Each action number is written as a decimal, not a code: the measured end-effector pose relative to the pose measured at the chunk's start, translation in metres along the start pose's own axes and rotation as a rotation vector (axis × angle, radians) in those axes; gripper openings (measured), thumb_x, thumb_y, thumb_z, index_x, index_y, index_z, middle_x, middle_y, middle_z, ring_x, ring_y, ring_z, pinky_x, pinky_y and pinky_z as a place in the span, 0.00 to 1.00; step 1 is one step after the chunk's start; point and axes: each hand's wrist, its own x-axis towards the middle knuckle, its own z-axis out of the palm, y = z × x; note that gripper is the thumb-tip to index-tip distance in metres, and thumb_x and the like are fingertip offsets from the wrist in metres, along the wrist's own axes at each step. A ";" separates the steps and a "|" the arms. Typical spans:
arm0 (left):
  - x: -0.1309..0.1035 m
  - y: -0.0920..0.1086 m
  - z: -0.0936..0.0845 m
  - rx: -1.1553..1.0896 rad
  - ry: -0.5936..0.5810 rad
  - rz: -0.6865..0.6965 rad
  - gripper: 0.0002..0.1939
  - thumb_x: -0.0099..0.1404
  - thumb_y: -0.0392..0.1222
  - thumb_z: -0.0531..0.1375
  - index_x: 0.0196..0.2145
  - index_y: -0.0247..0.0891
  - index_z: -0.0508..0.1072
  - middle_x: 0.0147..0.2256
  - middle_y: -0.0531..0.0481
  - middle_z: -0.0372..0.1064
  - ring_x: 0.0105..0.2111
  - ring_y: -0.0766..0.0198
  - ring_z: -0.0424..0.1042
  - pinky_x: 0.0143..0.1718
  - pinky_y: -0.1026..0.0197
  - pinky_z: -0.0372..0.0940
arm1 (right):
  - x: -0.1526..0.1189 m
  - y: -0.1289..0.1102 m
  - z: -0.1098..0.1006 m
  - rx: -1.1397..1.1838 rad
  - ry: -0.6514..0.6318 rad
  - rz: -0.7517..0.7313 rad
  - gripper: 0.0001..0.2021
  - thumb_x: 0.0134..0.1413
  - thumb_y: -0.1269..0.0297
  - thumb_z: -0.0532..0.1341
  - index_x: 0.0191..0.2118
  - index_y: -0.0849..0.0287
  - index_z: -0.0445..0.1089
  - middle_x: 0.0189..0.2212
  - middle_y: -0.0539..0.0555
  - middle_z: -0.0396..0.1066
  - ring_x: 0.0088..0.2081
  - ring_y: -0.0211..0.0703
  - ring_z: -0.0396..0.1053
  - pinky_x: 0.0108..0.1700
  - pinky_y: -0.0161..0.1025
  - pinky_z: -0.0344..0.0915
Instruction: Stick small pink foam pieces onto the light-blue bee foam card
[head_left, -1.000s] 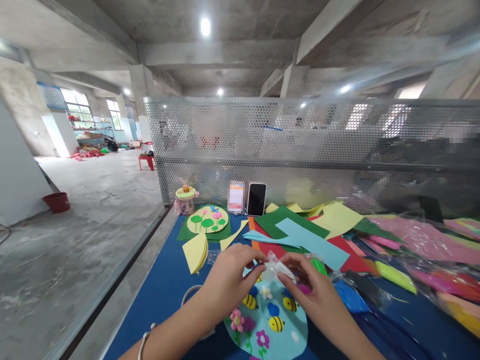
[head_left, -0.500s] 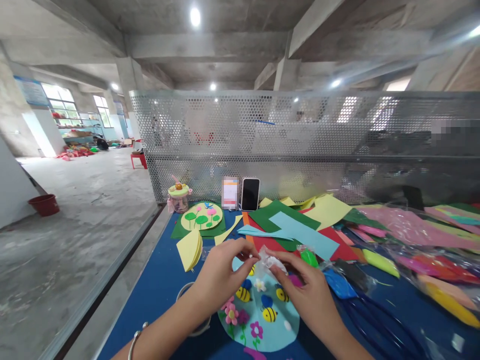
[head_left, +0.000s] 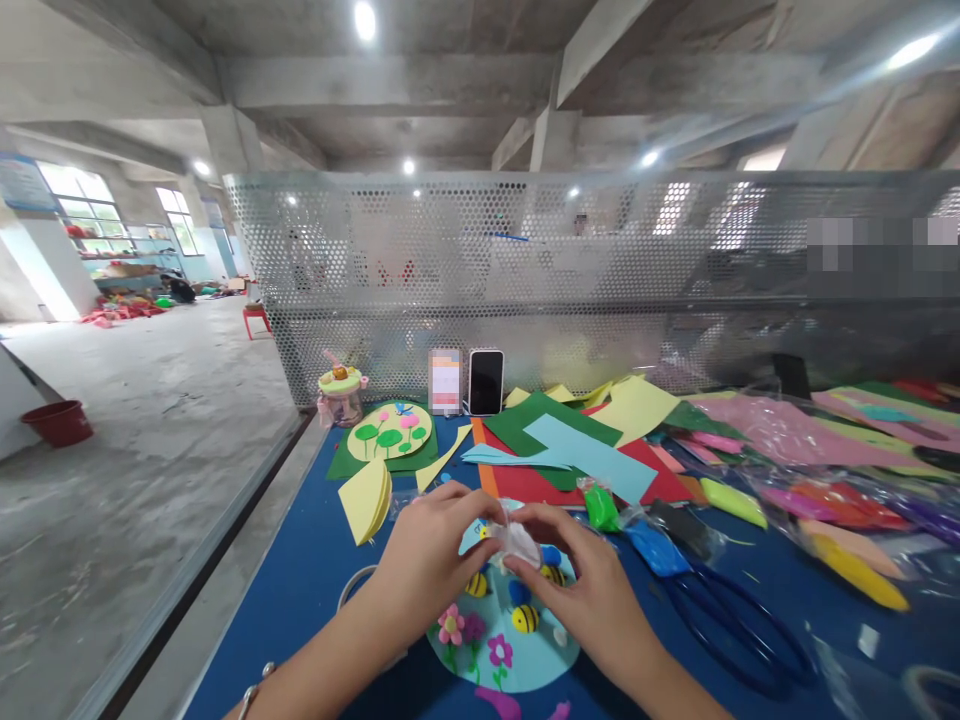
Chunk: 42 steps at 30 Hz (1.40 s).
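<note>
My left hand (head_left: 439, 550) and my right hand (head_left: 581, 565) meet over a round light-blue paper picture (head_left: 536, 675). Between them is a small clear plastic bag with white modelling clay (head_left: 519, 544) in it. My left fingertips pinch the bag's left edge, while my right thumb and fingers close round its right side. On the picture are yellow-and-black clay bees (head_left: 526, 619), a pink clay flower (head_left: 451, 625) and a purple one (head_left: 500, 651). My hands hide part of the picture's upper half.
Blue-handled scissors (head_left: 739, 620) and bags of clay, one green (head_left: 600, 506), lie to the right. Coloured paper sheets (head_left: 592, 455) spread behind. Two phones, one black (head_left: 486, 382), stand near a perforated metal screen (head_left: 390, 260). A yellow round picture (head_left: 409, 452) lies at back left.
The hands have drawn closer together around the bag of white clay, and my left fingers now touch its edge. The whole view has shifted slightly, with things appearing further left.
</note>
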 end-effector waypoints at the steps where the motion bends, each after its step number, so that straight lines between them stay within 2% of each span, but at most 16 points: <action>1: 0.000 0.000 0.001 0.016 -0.012 0.005 0.09 0.59 0.33 0.60 0.38 0.43 0.71 0.37 0.53 0.72 0.36 0.64 0.71 0.30 0.67 0.64 | -0.001 0.000 0.001 0.013 -0.003 0.006 0.09 0.51 0.64 0.62 0.40 0.54 0.67 0.36 0.51 0.75 0.37 0.43 0.74 0.40 0.37 0.71; 6: 0.001 0.002 0.004 0.162 -0.032 -0.057 0.07 0.56 0.30 0.61 0.32 0.40 0.70 0.32 0.53 0.71 0.29 0.65 0.70 0.28 0.65 0.63 | -0.006 0.005 0.005 0.057 0.076 -0.001 0.05 0.50 0.71 0.57 0.34 0.55 0.66 0.31 0.51 0.71 0.34 0.40 0.72 0.38 0.35 0.70; 10: -0.001 0.004 0.006 0.085 -0.047 -0.008 0.11 0.54 0.27 0.60 0.34 0.41 0.70 0.34 0.53 0.71 0.32 0.65 0.71 0.29 0.67 0.63 | -0.009 0.010 0.009 0.149 0.075 -0.009 0.05 0.52 0.72 0.57 0.35 0.55 0.64 0.31 0.50 0.69 0.35 0.39 0.72 0.38 0.34 0.69; 15: -0.005 0.005 0.010 0.025 -0.023 0.035 0.09 0.55 0.27 0.58 0.31 0.39 0.70 0.30 0.52 0.70 0.32 0.65 0.71 0.29 0.68 0.64 | -0.014 0.012 0.007 0.143 0.038 -0.020 0.05 0.53 0.71 0.56 0.35 0.54 0.63 0.31 0.49 0.68 0.34 0.38 0.71 0.38 0.34 0.69; 20: -0.002 0.005 -0.003 -0.113 0.081 0.048 0.06 0.57 0.30 0.57 0.30 0.38 0.70 0.29 0.52 0.71 0.30 0.66 0.70 0.31 0.65 0.66 | -0.014 0.007 -0.003 0.023 0.040 -0.039 0.03 0.54 0.69 0.56 0.35 0.55 0.63 0.32 0.50 0.69 0.34 0.39 0.71 0.36 0.35 0.69; 24: 0.000 0.004 -0.024 -0.390 0.247 -0.059 0.02 0.60 0.36 0.59 0.31 0.39 0.72 0.31 0.52 0.72 0.31 0.68 0.71 0.32 0.67 0.68 | -0.006 0.018 -0.017 -0.067 0.082 -0.012 0.04 0.55 0.66 0.56 0.37 0.55 0.62 0.34 0.52 0.70 0.37 0.42 0.72 0.40 0.39 0.69; 26: 0.001 0.001 -0.030 -0.512 0.308 -0.118 0.03 0.60 0.40 0.60 0.32 0.39 0.73 0.31 0.52 0.72 0.31 0.69 0.72 0.31 0.68 0.69 | 0.002 0.033 -0.026 -0.161 0.114 0.004 0.05 0.55 0.65 0.56 0.39 0.54 0.61 0.35 0.52 0.70 0.37 0.43 0.72 0.40 0.40 0.69; 29: 0.004 -0.007 -0.029 -0.634 0.341 -0.185 0.06 0.59 0.42 0.61 0.32 0.38 0.74 0.31 0.51 0.73 0.28 0.70 0.72 0.29 0.69 0.69 | 0.019 0.060 -0.036 -0.424 0.110 0.026 0.06 0.56 0.65 0.55 0.40 0.56 0.61 0.37 0.54 0.70 0.38 0.45 0.71 0.41 0.41 0.67; 31: 0.007 -0.013 -0.026 -0.687 0.327 -0.212 0.07 0.59 0.43 0.61 0.33 0.38 0.75 0.30 0.50 0.73 0.27 0.70 0.71 0.29 0.68 0.70 | 0.030 0.078 -0.041 -0.676 -0.044 0.039 0.07 0.58 0.66 0.52 0.42 0.57 0.62 0.41 0.57 0.69 0.43 0.46 0.69 0.43 0.41 0.66; 34: 0.010 -0.019 -0.025 -0.750 0.314 -0.225 0.10 0.56 0.43 0.64 0.35 0.38 0.76 0.32 0.49 0.74 0.30 0.68 0.72 0.31 0.68 0.71 | 0.045 0.096 -0.042 -0.793 -0.181 0.030 0.10 0.56 0.71 0.52 0.42 0.61 0.66 0.42 0.61 0.68 0.45 0.52 0.67 0.45 0.45 0.64; 38: 0.009 -0.019 -0.031 -0.763 0.408 -0.242 0.10 0.49 0.38 0.68 0.31 0.37 0.76 0.30 0.51 0.73 0.29 0.70 0.71 0.31 0.69 0.71 | 0.077 0.102 -0.033 -0.876 -0.292 0.005 0.25 0.50 0.75 0.53 0.56 0.64 0.60 0.47 0.66 0.65 0.47 0.58 0.65 0.43 0.48 0.63; 42: 0.008 -0.016 -0.041 -0.734 0.502 -0.251 0.05 0.52 0.39 0.66 0.29 0.38 0.77 0.29 0.51 0.74 0.27 0.70 0.72 0.28 0.71 0.70 | 0.133 0.098 -0.002 -0.939 -0.352 -0.077 0.29 0.54 0.68 0.55 0.63 0.53 0.52 0.51 0.63 0.62 0.52 0.60 0.60 0.47 0.52 0.60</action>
